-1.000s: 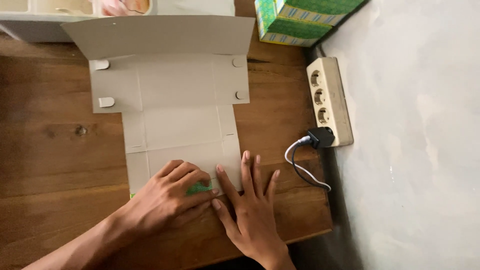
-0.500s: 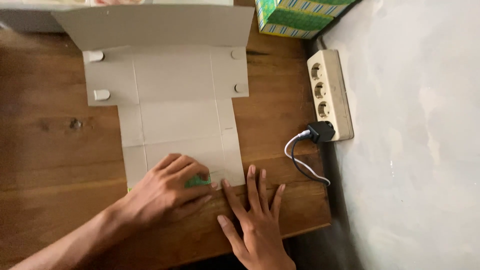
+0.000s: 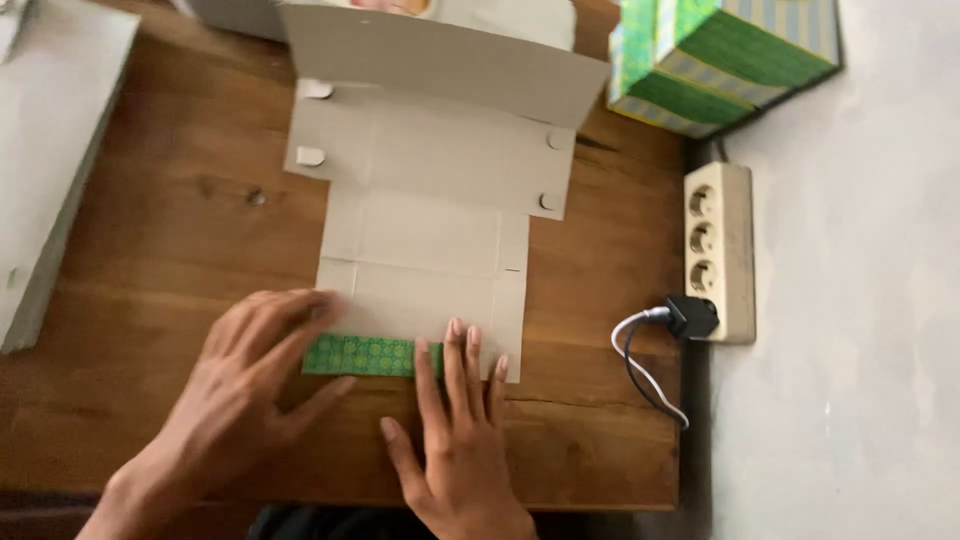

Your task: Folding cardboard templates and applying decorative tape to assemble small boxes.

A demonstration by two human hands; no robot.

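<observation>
A flattened grey cardboard box blank (image 3: 430, 230) lies unfolded on the wooden table (image 3: 160, 230), its far flap raised. Its near flap is folded over, showing a green patterned strip (image 3: 365, 355). My left hand (image 3: 245, 385) lies flat with fingers spread at the strip's left end, touching the card. My right hand (image 3: 455, 420) presses flat on the strip's right end, fingers pointing away from me. Neither hand grips anything.
A green patterned box (image 3: 720, 60) stands at the far right corner. A beige power strip (image 3: 718, 250) with a black plug and cable (image 3: 650, 360) lies along the table's right edge by the grey wall. A grey board (image 3: 45, 150) lies at the left.
The near flap has been folded over, so more of the green strip shows. My left hand has slid left along it. The view has shifted and tilted.
</observation>
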